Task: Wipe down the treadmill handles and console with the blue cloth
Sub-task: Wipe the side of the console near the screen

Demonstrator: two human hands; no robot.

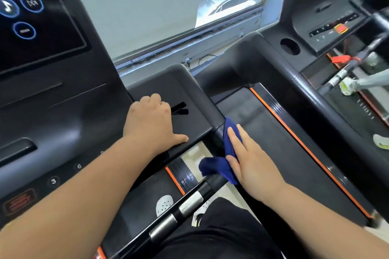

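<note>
Right hand [252,162] is flat, fingers straight and together, pressing the blue cloth [229,143] against the handle [189,204] just where it meets the console's right-hand corner. No pinch, just the palm side holding it on. The cloth is folded round the bar there, one end lying up along it and the other hanging off the near side, which I'd say is so a single slide cleans more than one face.

Left hand [151,120] rests on the side shelf of the console [63,115], thumb stretched along the shelf's near edge and fingers loosely bent with the tips hidden. It holds nothing I can see, and looks to be there for balance while the other arm reaches across.

The silver grip plates further down the handle sit clear of the cloth, so my guess is the wipe is working at the top end, with the bar's near length, the number keys and the lit screen [31,27] possibly still to do.

On the next treadmill [315,132] someone's shoe [347,87] is on the belt — nothing to do with this job.
</note>
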